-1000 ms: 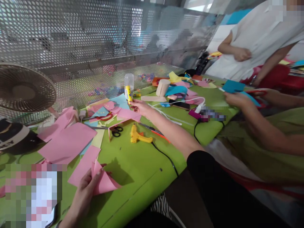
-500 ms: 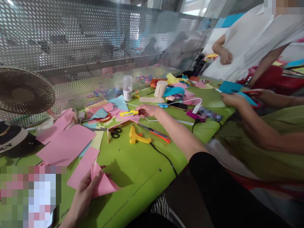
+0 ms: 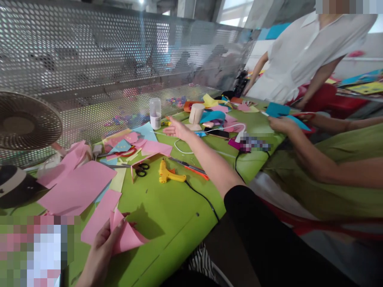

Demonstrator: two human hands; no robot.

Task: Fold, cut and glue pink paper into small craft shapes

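My left hand (image 3: pixel 103 241) is closed on a folded pink paper sheet (image 3: pixel 127 235) near the table's front left. Farther back, my right hand (image 3: pixel 178 129) is stretched out with fingers apart, and nothing shows in it. It is nearest to a clear bottle with a white lower part (image 3: pixel 155 115) and a small yellow item (image 3: pixel 165 122) beside the bottle. Below my right forearm lie a yellow hot glue gun (image 3: pixel 170 174), an orange-and-grey cutter (image 3: pixel 193 168) and black-handled scissors (image 3: pixel 141 169).
Pink sheets (image 3: pixel 79 185) and other paper cover the left of the green table (image 3: pixel 176 215). A fan (image 3: pixel 26 123) stands at far left, before a perforated metal screen (image 3: pixel 98 59). At right, a co-worker's hand (image 3: pixel 281 124) holds blue paper (image 3: pixel 299 122); another person in white stands behind.
My right hand held a yellow glue stick; now its fingers are spread and that stick no longer shows in it. My left hand keeps the pink paper. The standing person's arm has lowered.
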